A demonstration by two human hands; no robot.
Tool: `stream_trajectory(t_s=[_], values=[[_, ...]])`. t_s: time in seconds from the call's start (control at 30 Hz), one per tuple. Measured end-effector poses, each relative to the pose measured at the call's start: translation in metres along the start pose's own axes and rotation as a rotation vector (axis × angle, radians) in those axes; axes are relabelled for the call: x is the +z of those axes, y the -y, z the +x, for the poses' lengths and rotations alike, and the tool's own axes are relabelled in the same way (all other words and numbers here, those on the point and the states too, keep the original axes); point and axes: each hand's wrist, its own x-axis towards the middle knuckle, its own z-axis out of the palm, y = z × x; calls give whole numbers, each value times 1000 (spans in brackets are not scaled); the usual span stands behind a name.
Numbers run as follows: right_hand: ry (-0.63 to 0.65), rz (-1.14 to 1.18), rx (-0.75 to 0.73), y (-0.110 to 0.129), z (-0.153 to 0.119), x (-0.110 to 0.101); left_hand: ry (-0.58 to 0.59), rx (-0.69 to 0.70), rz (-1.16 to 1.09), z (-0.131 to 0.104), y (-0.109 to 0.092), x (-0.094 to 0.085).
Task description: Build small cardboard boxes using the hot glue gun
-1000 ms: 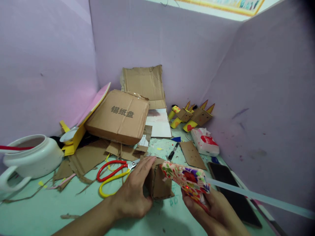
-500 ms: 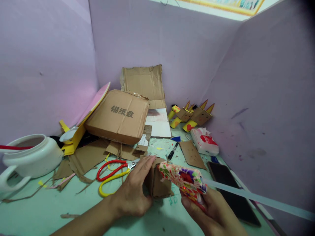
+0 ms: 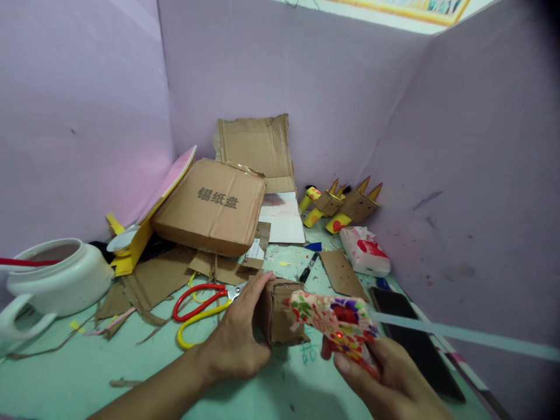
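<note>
My left hand [image 3: 240,332] is closed around the left side of a small brown cardboard box [image 3: 286,326] standing on the table. In my right hand [image 3: 385,379] is a hot glue gun [image 3: 336,318] covered in a floral pattern, its small red light lit. A long translucent glue stick [image 3: 464,333] sticks out of its back. The gun's nozzle points left at the box's near right face; whether it touches the cardboard I cannot tell. Red-and-yellow-handled scissors [image 3: 199,315] lie just left of my left hand, their blade tips hidden behind it.
A white ceramic pot [image 3: 56,280] stands at the left. Behind are a large cardboard box [image 3: 210,210] and cardboard scraps [image 3: 157,277]. To the right lie a black marker [image 3: 308,268], a cardboard piece [image 3: 343,274], a tissue pack [image 3: 364,251], a phone [image 3: 415,338] and cardboard animal figures [image 3: 350,204].
My right hand has drawn the glue gun slightly right and down, uncovering more of the box's face. My left hand stays on the box, which has turned slightly.
</note>
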Motion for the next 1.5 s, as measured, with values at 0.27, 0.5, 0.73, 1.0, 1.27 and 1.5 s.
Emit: stream_trajectory(t_s=[0.27,0.5,0.73,1.0,1.27,1.5], values=[[-124,589,114,-17,69,-3,-36,-85,-71,1,1,-3],[-101,379,214,-40,103,17,12,-174,-331,-2,8,-3],[-334,-182,24,-24,86,-2,100,-294,-302,3,-2,10],[264,400,-270,-54,63,34,170,-287,-579,-1,10,4],[162,250,-266,-54,66,46,148,-250,-362,-2,9,2],[41,207,-286,-62,66,52,-104,24,43,-28,21,6]])
